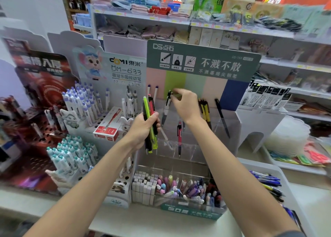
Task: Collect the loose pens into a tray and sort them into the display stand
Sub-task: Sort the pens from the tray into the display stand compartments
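The left hand (143, 127) is raised with the wrist upright, its fingers curled around a bundle of pens (149, 107). I count at least three: one green, one red, one black. The right hand (186, 106) reaches forward and pinches the top of a white pen (166, 109) with its fingertips, holding it tip-down over the clear display stand (231, 125). Inside the stand there is one red pen (179, 136), two yellow pens (206, 113) as far as I can tell, and one black pen (222, 118). The green sign (202, 61) of the stand reads "DS 点石" and "不溅不散". The white tray (263, 164) with more pens lies near, to the right. The card (125, 64) on the left says "DOMI 東米 DM-633".
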